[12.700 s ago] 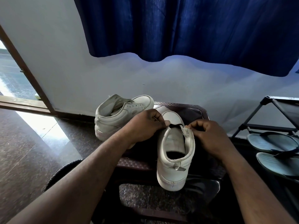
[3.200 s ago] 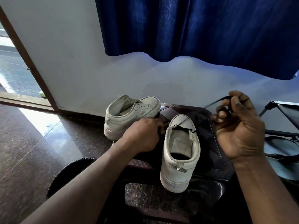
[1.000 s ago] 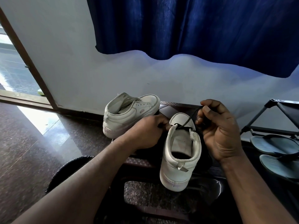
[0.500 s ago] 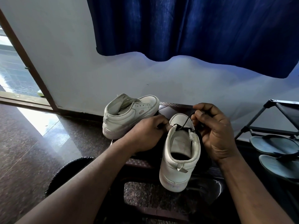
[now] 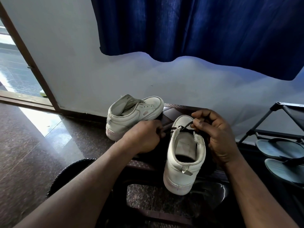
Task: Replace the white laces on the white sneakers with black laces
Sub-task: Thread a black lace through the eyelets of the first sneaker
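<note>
a white sneaker (image 5: 184,162) is sitting heel toward the viewer on a dark stool (image 5: 172,111). a black lace (image 5: 179,128) is crossing its front eyelets. the left hand (image 5: 144,137) is pinching one end beside the shoe; the right hand (image 5: 213,134) is pinching the other end over the toe. behind, a second sneaker (image 5: 133,112) is standing near the wall. a blue curtain (image 5: 197,30) is hanging beyond.

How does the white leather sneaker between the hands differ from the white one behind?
The near sneaker carries a black lace, pinched by the left hand and right hand; the far sneaker has bare eyelets. The near one shows its heel, the far one its side. Both are white.
</note>
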